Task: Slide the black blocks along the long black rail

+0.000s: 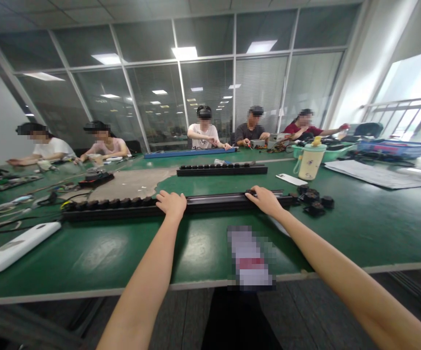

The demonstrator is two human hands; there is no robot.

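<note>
A long black rail (210, 206) lies across the table in front of me, with a row of small black blocks (113, 203) along its left part. My left hand (173, 203) is closed over the rail at the right end of that row. Farther right, a bare channel shows between my hands. My right hand (267, 200) pinches a small black block (250, 193) at the top of the rail; its underside is hidden. Beside the rail's right end sits a pile of loose black blocks (314, 200).
A second black rail (222, 170) lies farther back. Around the green table (370, 233) are a white phone (291, 179), a yellow cup (311, 163), papers (374, 172), a white case (19, 247) and cables (9, 209). Several people sit along the far side.
</note>
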